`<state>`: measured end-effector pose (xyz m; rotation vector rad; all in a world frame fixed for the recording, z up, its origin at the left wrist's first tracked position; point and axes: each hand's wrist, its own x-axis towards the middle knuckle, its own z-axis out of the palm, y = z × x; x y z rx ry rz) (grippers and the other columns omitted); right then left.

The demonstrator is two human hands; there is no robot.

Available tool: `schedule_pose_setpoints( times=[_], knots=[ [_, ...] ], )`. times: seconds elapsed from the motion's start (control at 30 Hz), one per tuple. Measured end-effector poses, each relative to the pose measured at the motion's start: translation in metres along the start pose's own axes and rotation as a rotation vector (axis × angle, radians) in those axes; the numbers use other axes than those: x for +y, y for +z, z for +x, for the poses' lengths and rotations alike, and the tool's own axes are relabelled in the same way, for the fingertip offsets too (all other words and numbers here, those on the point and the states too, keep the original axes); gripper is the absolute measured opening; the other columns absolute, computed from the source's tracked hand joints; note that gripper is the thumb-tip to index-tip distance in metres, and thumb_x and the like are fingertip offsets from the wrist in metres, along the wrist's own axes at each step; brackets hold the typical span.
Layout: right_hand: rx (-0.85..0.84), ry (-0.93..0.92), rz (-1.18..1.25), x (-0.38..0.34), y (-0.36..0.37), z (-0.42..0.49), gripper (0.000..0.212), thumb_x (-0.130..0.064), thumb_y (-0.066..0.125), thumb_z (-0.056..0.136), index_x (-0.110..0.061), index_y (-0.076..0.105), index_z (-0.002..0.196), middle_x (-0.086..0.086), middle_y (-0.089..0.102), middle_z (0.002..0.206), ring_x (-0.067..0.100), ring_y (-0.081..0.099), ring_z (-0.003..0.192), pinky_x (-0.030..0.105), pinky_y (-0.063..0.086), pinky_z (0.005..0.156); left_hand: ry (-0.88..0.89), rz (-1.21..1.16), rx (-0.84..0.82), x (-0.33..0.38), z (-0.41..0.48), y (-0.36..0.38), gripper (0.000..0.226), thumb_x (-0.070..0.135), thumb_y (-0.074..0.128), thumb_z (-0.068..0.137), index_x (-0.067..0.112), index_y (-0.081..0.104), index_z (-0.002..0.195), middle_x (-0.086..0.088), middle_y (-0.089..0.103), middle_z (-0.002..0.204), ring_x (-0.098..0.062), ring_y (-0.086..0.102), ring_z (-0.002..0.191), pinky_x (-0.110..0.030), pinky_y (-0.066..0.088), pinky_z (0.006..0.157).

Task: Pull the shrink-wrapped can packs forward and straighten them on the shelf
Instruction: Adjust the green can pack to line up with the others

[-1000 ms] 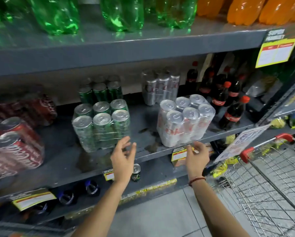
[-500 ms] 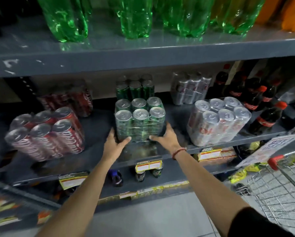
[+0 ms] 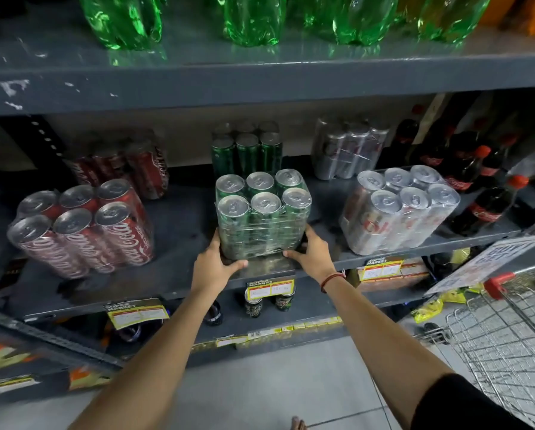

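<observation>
Dim under the upper shelf [image 3: 260, 85]; glare on green bottles [image 3: 250, 20]; back-row packs soft, edges bowed and blurred.

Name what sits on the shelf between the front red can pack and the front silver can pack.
The front green can pack, held at its base by the left hand and right hand; bare shelf either side, in the head view.
</observation>
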<state>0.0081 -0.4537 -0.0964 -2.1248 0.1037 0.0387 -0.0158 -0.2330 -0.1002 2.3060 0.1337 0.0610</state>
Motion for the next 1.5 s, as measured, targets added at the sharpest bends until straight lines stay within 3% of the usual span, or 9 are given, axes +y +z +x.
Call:
schedule_pose_setpoints(
  times=[0.4, 0.57, 0.73, 0.97, 1.1, 1.2, 1.33, 1.4, 1.5],
  knots=[
    [-0.024, 0.008, -0.002, 0.014, -0.008, -0.029, 0.076, -0.018, 0.081, 0.073, -0.017, 0.043, 0.138, 0.009, 0.062, 0.125, 0.025, 0.056, 0.115, 0.041, 0.046, 0.102, 0.057, 0.135, 0.112, -0.003, -0.032, 0.005, 0.093, 0.043, 0.076, 0.071, 0.023, 0.027, 0.147, -0.011, 0.072, 0.110, -0.032, 0.068, 0.093, -0.039, 0.054, 0.074],
    [0.007, -0.006, -0.014, 0.018, -0.005, -0.034, 0.071, -0.023, 0.081, 0.073, -0.020, 0.046, 0.135, 0.010, 0.064, 0.119, 0.024, 0.060, 0.109, 0.039, 0.050, 0.098, 0.049, 0.188, 0.132, -0.006, -0.036, 0.009, 0.093, 0.048, 0.073, 0.071, 0.023, 0.025, 0.147, -0.012, 0.074, 0.093, -0.032, 0.067, 0.080, -0.038, 0.051, 0.067],
    [0.014, 0.001, 0.001, 0.018, -0.003, -0.036, 0.070, -0.021, 0.081, 0.073, -0.020, 0.047, 0.134, 0.008, 0.064, 0.119, 0.022, 0.060, 0.109, 0.043, 0.050, 0.099, 0.068, 0.180, 0.122, -0.008, -0.035, 0.007, 0.093, 0.048, 0.073, 0.071, 0.023, 0.026, 0.147, -0.010, 0.073, 0.107, -0.030, 0.068, 0.091, -0.038, 0.054, 0.074],
    [0.401, -0.021, 0.101, 0.003, 0.033, -0.072, 0.067, -0.023, 0.078, 0.077, -0.007, 0.047, 0.134, 0.010, 0.053, 0.119, 0.026, 0.053, 0.111, 0.032, 0.043, 0.096, 0.109, -0.185, 0.083, -0.009, -0.034, -0.022, 0.063, 0.045, 0.071, 0.076, 0.015, 0.056, 0.129, -0.002, 0.064, 0.127, -0.015, 0.060, 0.116, -0.027, 0.046, 0.096],
    [0.597, -0.006, 0.241, -0.031, 0.071, -0.096, 0.045, -0.020, 0.070, 0.085, -0.005, 0.052, 0.124, 0.004, 0.049, 0.107, 0.029, 0.052, 0.102, 0.047, 0.045, 0.092, 0.077, -0.310, 0.215, -0.022, -0.038, -0.061, 0.046, 0.036, 0.066, 0.083, 0.011, 0.061, 0.121, 0.000, 0.066, 0.118, -0.012, 0.060, 0.110, -0.020, 0.046, 0.089],
    [0.510, -0.152, 0.241, -0.059, 0.102, -0.111, 0.030, -0.022, 0.064, 0.089, -0.010, 0.055, 0.115, 0.001, 0.050, 0.107, 0.022, 0.053, 0.098, 0.036, 0.046, 0.089, 0.027, -0.367, 0.333, -0.047, -0.042, -0.095, 0.036, 0.032, 0.064, 0.085, 0.012, 0.063, 0.115, 0.002, 0.067, 0.108, -0.010, 0.062, 0.099, -0.004, 0.043, 0.078],
    [0.344, -0.261, 0.219, -0.101, 0.140, -0.106, 0.031, -0.024, 0.064, 0.089, -0.011, 0.056, 0.115, -0.002, 0.047, 0.108, 0.013, 0.050, 0.095, 0.030, 0.046, 0.085, -0.002, -0.318, 0.653, -0.091, -0.051, -0.142, 0.023, 0.015, 0.062, 0.087, 0.004, 0.065, 0.108, -0.004, 0.067, 0.093, -0.015, 0.063, 0.081, -0.005, 0.047, 0.071],
    [0.258, -0.224, 0.253, -0.125, 0.154, -0.099, 0.037, -0.025, 0.066, 0.087, -0.012, 0.054, 0.119, -0.003, 0.045, 0.110, 0.004, 0.049, 0.091, 0.031, 0.048, 0.083, -0.023, -0.286, 0.771, -0.108, -0.057, -0.162, 0.024, 0.012, 0.061, 0.088, 0.003, 0.060, 0.110, -0.010, 0.064, 0.097, -0.007, 0.059, 0.077, -0.022, 0.052, 0.076],
    [0.109, -0.143, 0.223, -0.152, 0.171, -0.072, 0.054, -0.025, 0.073, 0.081, -0.011, 0.050, 0.127, 0.005, 0.047, 0.119, 0.013, 0.053, 0.101, 0.037, 0.048, 0.093, -0.189, -0.283, 0.695, -0.132, -0.046, -0.187, 0.050, 0.017, 0.065, 0.085, 0.007, 0.046, 0.130, -0.021, 0.052, 0.126, -0.023, 0.058, 0.101, -0.045, 0.053, 0.085]
  ],
)
